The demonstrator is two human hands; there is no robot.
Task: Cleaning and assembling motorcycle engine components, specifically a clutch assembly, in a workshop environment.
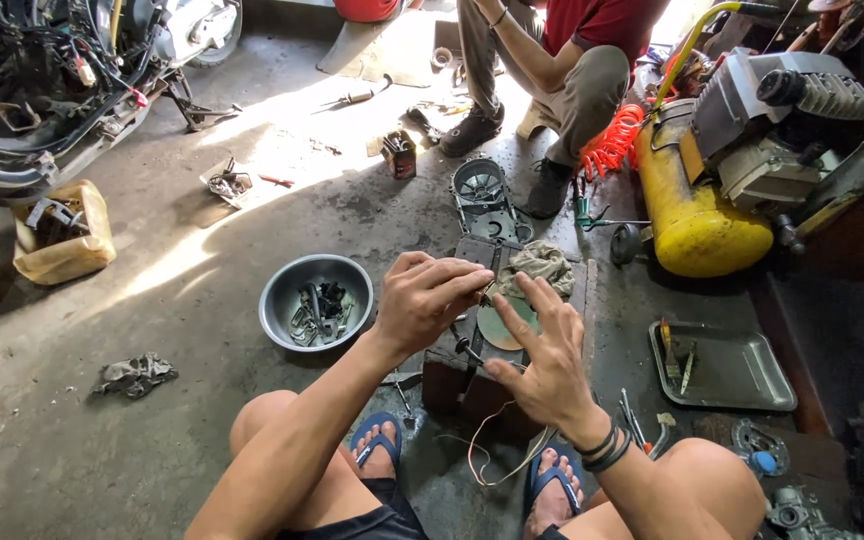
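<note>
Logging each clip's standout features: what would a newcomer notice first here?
Two bare hands, left hand and right hand, meet over a dark machine part at centre. A yellow air compressor sits at right, and a metal bowl of small parts lies left of the hands.

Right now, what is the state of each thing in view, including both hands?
Left hand: fingers curled, pinching a small part.
Right hand: open, fingers spread over the round disc.
Metal bowl: upright, holding small parts.
Metal tray: flat on the floor, a few tools inside.
Yellow compressor: lying on the floor.
Engine cover: detached, on the floor.
Rag: crumpled.
</note>
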